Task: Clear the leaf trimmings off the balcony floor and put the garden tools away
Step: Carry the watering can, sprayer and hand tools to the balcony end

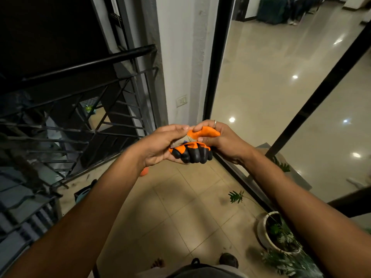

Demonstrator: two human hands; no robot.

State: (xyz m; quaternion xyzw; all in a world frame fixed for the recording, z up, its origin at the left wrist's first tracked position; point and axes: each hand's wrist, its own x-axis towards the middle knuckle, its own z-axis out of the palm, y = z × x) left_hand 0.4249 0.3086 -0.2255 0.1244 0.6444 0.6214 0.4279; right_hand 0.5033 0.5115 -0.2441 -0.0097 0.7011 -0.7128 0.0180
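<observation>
Both my hands hold an orange and black garden glove (192,153) at chest height over the tiled balcony floor (180,207). My left hand (162,145) grips the glove from the left, with its black fingertips hanging below. My right hand (218,139), with a ring on one finger, pinches an orange part of the glove from the right. An orange object (144,171) lies on the floor beyond my left wrist, partly hidden. A cut green leaf sprig (236,196) lies on the tiles by the door track.
A black metal railing (80,117) runs along the left. A white pot with a plant (275,231) stands at the lower right beside the glass sliding door (301,117). A light blue item (83,194) sits by the railing. A white wall with a socket (181,101) is ahead.
</observation>
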